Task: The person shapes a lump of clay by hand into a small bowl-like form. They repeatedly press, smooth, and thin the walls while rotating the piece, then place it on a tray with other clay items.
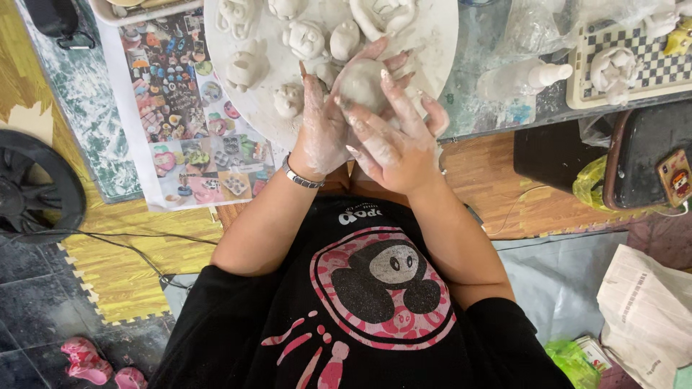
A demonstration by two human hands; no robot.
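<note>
Both my hands are cupped around a smooth grey clay ball (pixel 360 81), held at the near edge of a round white board (pixel 436 43). My left hand (pixel 322 130), smeared with clay and with a metal bracelet on its wrist, presses the ball's left side. My right hand (pixel 398 148) wraps the right and lower side with the fingers spread over the ball. Several small unfired clay figures (pixel 306 37) stand on the board just beyond the ball.
A printed sheet of colourful pictures (pixel 184 108) lies left of the board. At right are a white spray bottle (pixel 522 78), a checkered tray (pixel 652 68) with clay pieces, and a dark box (pixel 638 158). A black fan (pixel 32 187) and cable lie on the floor at left.
</note>
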